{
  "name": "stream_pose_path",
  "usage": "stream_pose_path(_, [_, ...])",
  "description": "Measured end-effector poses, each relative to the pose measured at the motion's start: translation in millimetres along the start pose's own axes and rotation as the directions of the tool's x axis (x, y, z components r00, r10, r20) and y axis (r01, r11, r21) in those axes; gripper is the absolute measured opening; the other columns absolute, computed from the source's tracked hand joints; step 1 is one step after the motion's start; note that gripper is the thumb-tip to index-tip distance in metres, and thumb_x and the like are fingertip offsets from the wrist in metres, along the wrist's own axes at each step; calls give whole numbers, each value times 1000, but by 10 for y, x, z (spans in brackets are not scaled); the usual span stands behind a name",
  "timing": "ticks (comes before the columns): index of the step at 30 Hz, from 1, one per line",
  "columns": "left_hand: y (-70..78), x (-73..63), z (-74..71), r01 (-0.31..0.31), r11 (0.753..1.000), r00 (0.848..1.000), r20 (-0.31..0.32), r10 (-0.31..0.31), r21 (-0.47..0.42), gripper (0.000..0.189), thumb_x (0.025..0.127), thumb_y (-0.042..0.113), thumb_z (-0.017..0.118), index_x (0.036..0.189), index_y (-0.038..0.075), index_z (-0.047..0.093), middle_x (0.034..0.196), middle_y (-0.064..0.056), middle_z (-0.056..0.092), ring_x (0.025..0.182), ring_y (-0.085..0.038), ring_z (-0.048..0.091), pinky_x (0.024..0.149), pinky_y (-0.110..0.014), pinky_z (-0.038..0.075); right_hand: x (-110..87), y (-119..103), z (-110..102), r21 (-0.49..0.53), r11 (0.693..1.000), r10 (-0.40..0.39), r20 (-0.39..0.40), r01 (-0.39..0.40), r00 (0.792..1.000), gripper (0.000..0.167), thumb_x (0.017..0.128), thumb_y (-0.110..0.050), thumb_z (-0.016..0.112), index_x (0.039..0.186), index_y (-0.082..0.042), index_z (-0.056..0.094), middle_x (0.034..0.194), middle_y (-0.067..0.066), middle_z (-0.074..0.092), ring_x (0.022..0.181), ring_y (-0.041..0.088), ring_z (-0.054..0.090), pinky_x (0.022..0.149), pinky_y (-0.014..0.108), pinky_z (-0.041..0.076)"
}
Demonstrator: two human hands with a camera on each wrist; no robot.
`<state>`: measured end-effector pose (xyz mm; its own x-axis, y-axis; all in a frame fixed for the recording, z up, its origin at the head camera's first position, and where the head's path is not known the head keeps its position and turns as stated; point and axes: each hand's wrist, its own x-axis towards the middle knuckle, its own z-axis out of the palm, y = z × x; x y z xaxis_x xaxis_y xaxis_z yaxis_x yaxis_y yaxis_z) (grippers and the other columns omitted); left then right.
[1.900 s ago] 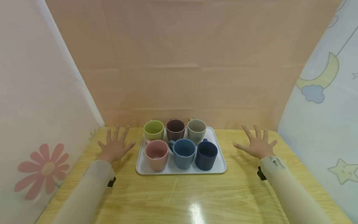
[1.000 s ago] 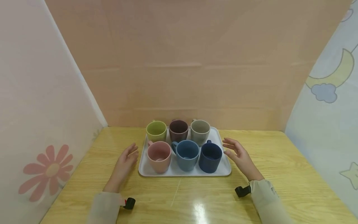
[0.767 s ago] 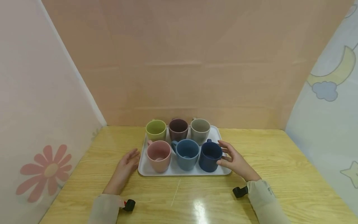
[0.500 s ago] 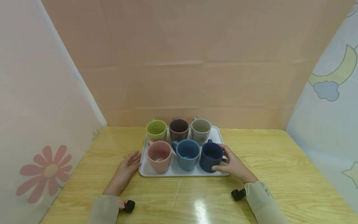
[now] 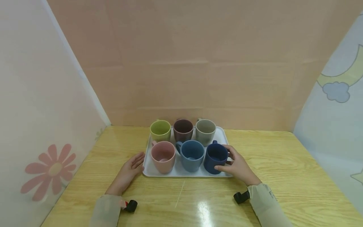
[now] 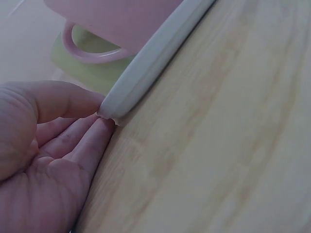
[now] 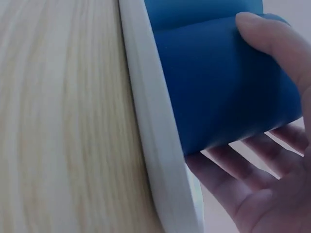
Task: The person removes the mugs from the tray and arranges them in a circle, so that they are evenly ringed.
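A left hand (image 5: 127,173) is pinching a smooth, round-cornered tray (image 5: 178,171) on a wood-grained table (image 5: 153,201). The right hand (image 5: 239,168) is gripping a cylindrical navy mug (image 5: 212,163).

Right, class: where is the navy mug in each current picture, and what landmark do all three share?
Head: navy mug right of centre, front right on the white tray.
Left wrist: not in it.
Right wrist: upper right, held by the right hand.
Shared landmark: rim of the white tray.
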<state>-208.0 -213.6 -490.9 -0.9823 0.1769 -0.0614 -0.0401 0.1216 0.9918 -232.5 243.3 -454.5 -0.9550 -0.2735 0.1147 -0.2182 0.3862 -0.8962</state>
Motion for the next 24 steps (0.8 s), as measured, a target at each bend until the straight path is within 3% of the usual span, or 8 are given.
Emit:
stream_pose_path(13, [-9,-13,-3,-11,1000,1000,6,11,25,66,101,4,59,159,0,26,163,-18,30,149,-32,30,105,-11,35,-56,-48,-108,-15,1000,20,-78,-21,997,82,76,-21,92,145,-12,49,138,13,57,116,28,59,88,28,55])
stream_pose_path(18, [-2,-9,-6,-25,1000,999,21,25,18,66,101,4,59,159,0,26,163,-18,29,150,-32,29,110,-17,34,-68,-38,-218,-49,999,9,-135,-16,991,81,79,-22,90,147,-12,47,138,12,56,114,20,58,87,24,55])
stream_pose_path(24, [3,-20,-9,-16,1000,1000,5,16,19,65,101,3,59,158,1,28,163,-17,31,149,-31,30,104,-11,35,-24,-9,-376,-66,997,21,-176,-33,984,84,82,-25,88,151,-12,42,140,11,53,115,11,54,86,20,53])
